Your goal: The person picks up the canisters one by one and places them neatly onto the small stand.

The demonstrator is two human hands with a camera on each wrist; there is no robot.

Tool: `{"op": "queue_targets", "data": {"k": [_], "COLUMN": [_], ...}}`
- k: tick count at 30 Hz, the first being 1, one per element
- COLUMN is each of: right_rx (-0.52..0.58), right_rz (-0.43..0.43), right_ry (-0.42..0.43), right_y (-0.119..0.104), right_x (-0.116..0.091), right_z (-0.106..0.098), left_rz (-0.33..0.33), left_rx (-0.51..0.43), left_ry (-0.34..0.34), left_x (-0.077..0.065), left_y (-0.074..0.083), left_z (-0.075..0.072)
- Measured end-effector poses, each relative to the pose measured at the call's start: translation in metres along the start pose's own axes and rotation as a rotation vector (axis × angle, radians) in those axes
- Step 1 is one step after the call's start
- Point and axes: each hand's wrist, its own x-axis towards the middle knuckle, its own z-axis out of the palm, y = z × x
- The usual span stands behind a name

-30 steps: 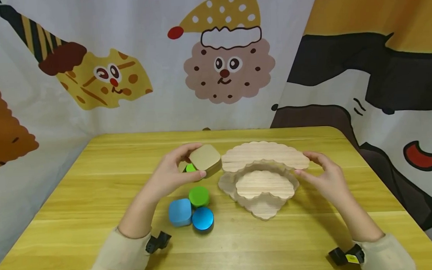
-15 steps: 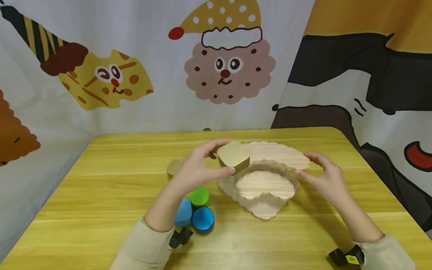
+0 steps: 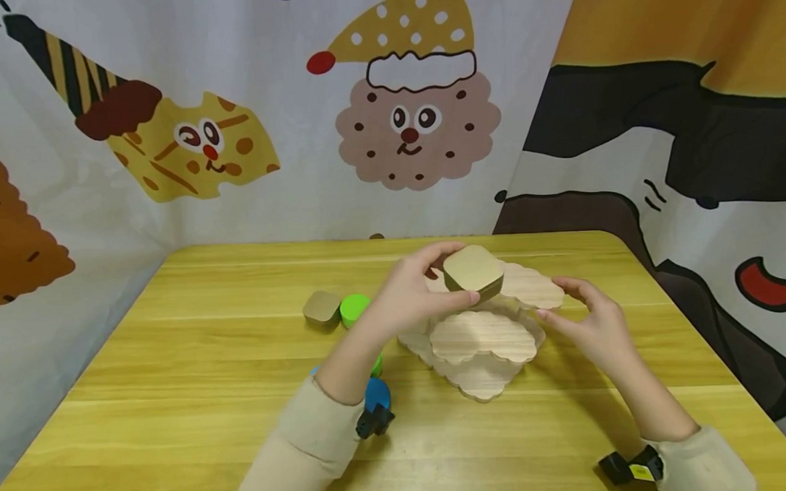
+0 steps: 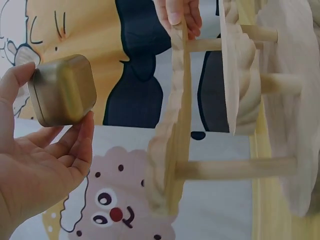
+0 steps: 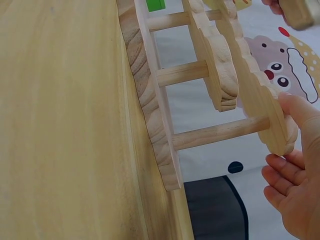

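My left hand (image 3: 410, 292) grips a gold square tin (image 3: 473, 270) with rounded corners. It holds the tin in the air over the top tier (image 3: 534, 284) of a wooden stand. In the left wrist view a gap shows between the tin (image 4: 64, 91) and that tier (image 4: 170, 130). Scalloped wooden boards on round posts make up the stand (image 3: 481, 336), with a smaller middle tier and a wide base. My right hand (image 3: 597, 325) pinches the right end of the top tier between thumb and fingers. The left hand and tin hide part of that tier.
Left of the stand are another gold tin (image 3: 321, 309) and a green tin (image 3: 353, 310). A round blue tin (image 3: 377, 394) shows beside my left sleeve, which partly hides other tins. A cartoon-print curtain (image 3: 236, 215) hangs behind the wooden table (image 3: 177, 397).
My left hand has carried the gold tin rightward, from beside the stand to over its top tier. The other gold tin and green tin behind came into sight. My right hand stays put.
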Motion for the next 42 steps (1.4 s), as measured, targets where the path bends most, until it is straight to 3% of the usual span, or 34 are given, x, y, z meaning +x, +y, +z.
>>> {"op": "queue_targets", "data": {"k": [10,22,32,42], "right_rx": [0.012,0.024,0.018,0.009], "right_rz": [0.018,0.015,0.041,0.059], "right_ry": [-0.01,-0.014,-0.033,-0.036], "right_y": [0.0,0.001,0.001,0.0], "right_x": [0.0,0.0,0.001,0.001], "right_z": [-0.001,-0.001,-0.003,-0.004], "left_rz": [0.038,0.001,0.016,0.006], "left_rx": [-0.034,-0.069,-0.034,-0.075], "left_ry": [0.006,-0.028,-0.041,-0.052], "left_x": [0.018,0.036,0.05,0.061], "left_y": [0.001,-0.001,-0.002,-0.009], "left_z": [0.025,0.051,0.066,0.08]}}
